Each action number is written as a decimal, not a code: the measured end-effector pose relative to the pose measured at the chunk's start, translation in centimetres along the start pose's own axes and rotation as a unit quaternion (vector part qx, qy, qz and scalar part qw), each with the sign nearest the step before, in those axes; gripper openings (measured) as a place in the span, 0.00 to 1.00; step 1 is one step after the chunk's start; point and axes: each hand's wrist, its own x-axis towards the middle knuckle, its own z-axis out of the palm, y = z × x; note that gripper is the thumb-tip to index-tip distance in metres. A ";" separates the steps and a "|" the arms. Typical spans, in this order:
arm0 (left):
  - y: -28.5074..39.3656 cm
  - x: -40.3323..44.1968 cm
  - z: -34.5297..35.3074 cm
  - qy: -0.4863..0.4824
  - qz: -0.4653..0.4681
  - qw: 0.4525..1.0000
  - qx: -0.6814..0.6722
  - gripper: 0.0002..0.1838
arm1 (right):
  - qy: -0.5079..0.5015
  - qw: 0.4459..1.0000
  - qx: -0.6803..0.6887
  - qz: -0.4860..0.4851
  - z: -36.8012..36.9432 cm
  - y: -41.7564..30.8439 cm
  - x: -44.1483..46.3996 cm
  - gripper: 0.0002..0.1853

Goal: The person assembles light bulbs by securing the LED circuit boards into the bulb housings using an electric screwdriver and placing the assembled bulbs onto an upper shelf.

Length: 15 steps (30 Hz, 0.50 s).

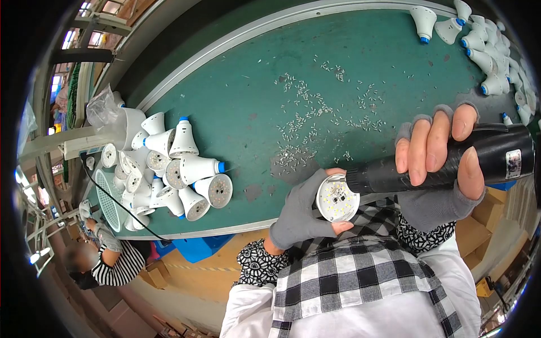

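Heaped bulbs: white bulbs point(183, 138) lie piled at the left of the frame, on the worktop point(236, 101).
Scattered pieces: tiny white pieces point(304, 107) are strewn across the centre, beyond the hands.
Left hand: the gloved left hand point(301, 208) comes in from lower centre, its grip pinching the open bulb between bare thumb at the lower rim and fingertips at the upper rim.
Open bulb: the open bulb point(338, 205) sits right of lower centre, board facing the camera. It seems best held by the rim, steady and square to the tool, with skin off the small parts.
Tool nose: at the bulb's upper right edge, apparently touching. Light, straight pressure would suit; a slant could slip or scrape the board.
Right hand: the right hand point(434, 146) has its grip wrapped round the black tool point(389, 176), fingers curled over the top, thumb on the near side, tool nearly level. Firm support helps stop its thick rear end sagging.
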 end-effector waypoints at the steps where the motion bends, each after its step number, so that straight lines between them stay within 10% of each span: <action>1: -0.2 0.0 0.0 0.001 0.006 1.000 0.021 0.45 | 0.000 1.000 -0.002 0.004 0.1 0.0 0.1 0.11; 15: -1.9 1.1 -0.2 0.009 0.091 0.984 0.153 0.52 | -0.068 0.995 0.007 0.066 -0.4 1.0 1.1 0.09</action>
